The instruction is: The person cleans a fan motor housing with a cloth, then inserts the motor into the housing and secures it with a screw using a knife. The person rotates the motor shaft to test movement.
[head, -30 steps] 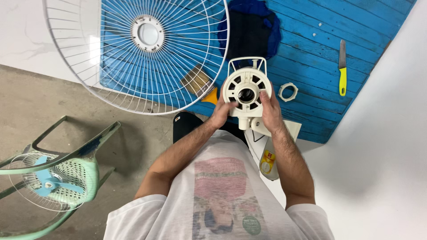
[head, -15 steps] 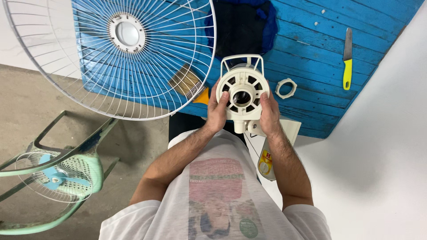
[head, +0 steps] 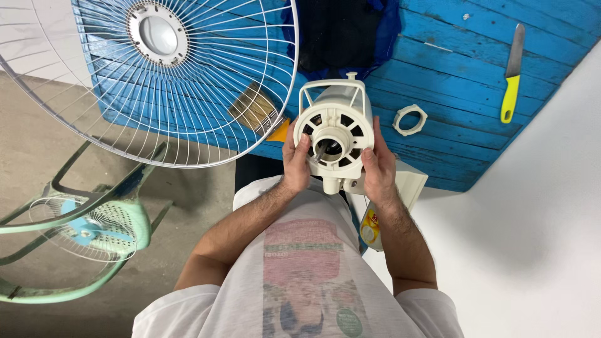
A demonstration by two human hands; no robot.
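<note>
Clearly the cream fan motor housing [head: 335, 134] is the thing in hand: it is held up in front of the person's chest, at the near edge of the blue plank tabletop [head: 476, 75], its round vented face turned toward the camera and the bare shaft showing in the middle hole. The left hand [head: 295, 164] clasps its left side, thumb resting on the face beside the shaft; the right hand [head: 377, 164] clasps the right side, fingers wrapped behind. As far as one can judge, the fan is well taken apart: the white wire grille [head: 156, 81] lies off the motor, overhanging the tabletop's left end, and a cream ring nut [head: 410, 119] lies loose on the planks just right of the housing. No blade sits on the shaft. A paintbrush [head: 253, 109] shows beneath the grille, a yellow-handled knife [head: 512, 78] lies well apart at the far right, and a green chair [head: 94, 219] carrying another small grille stands on the floor to the left.
</note>
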